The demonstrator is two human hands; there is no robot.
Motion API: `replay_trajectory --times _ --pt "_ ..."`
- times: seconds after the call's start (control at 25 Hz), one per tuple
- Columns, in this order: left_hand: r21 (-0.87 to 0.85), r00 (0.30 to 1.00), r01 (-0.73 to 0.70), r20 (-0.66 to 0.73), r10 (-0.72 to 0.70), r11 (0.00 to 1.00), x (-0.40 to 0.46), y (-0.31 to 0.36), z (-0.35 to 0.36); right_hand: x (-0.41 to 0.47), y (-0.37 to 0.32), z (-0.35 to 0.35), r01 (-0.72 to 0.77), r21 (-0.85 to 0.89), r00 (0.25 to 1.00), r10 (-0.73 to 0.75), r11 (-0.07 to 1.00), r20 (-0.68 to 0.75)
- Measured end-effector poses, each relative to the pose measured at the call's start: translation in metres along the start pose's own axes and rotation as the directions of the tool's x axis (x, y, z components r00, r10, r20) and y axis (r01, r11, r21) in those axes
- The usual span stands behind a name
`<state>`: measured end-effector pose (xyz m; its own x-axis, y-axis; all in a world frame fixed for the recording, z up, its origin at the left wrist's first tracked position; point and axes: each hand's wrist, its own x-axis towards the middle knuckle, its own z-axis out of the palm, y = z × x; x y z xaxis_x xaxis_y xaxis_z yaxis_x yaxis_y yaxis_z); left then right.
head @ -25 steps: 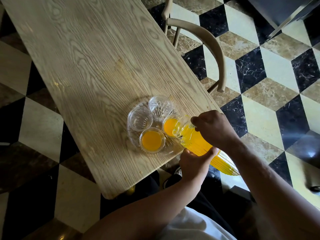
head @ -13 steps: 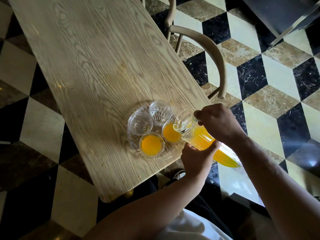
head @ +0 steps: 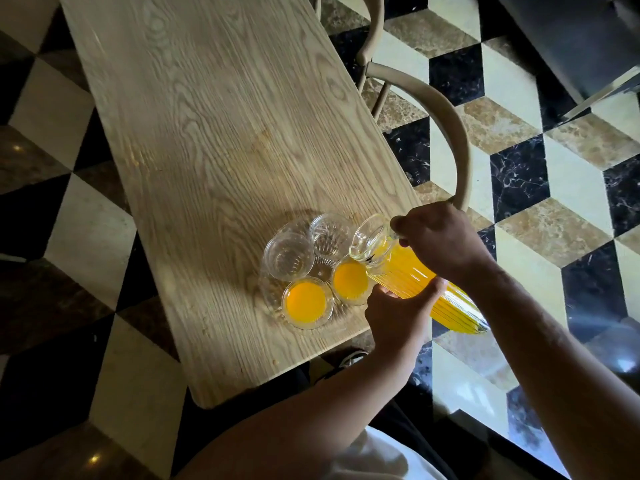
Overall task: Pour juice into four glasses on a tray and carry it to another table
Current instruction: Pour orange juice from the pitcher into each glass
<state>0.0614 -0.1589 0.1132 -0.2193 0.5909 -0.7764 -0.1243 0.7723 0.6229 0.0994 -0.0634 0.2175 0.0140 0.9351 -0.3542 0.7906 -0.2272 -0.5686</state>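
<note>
One view only, from the camera on your head. It looks steeply down and forward, so you see the wooden table (head: pixel 221 161) almost from above, its long side running away toward the upper left. Your two forearms enter from the bottom edge, close to the lens. The wide angle bends the edges of the frame, taking in checkered floor (head: pixel 519 174) on both sides and a curved chair back (head: pixel 453 140) at the table's right edge.
</note>
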Motion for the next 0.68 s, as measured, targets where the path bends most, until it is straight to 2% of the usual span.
replay_trajectory --times 0.24,0.68 --pt "-0.025 0.999 -0.032 -0.035 0.032 0.999 0.010 0.005 -0.004 0.014 -0.008 0.005 0.001 -0.041 1.000 0.000 0.999 0.023" --pt "-0.058 0.997 0.078 0.029 -0.076 0.995 0.013 0.015 -0.010 0.036 -0.013 0.019 -0.029 -0.131 0.998 0.036 0.991 0.059"
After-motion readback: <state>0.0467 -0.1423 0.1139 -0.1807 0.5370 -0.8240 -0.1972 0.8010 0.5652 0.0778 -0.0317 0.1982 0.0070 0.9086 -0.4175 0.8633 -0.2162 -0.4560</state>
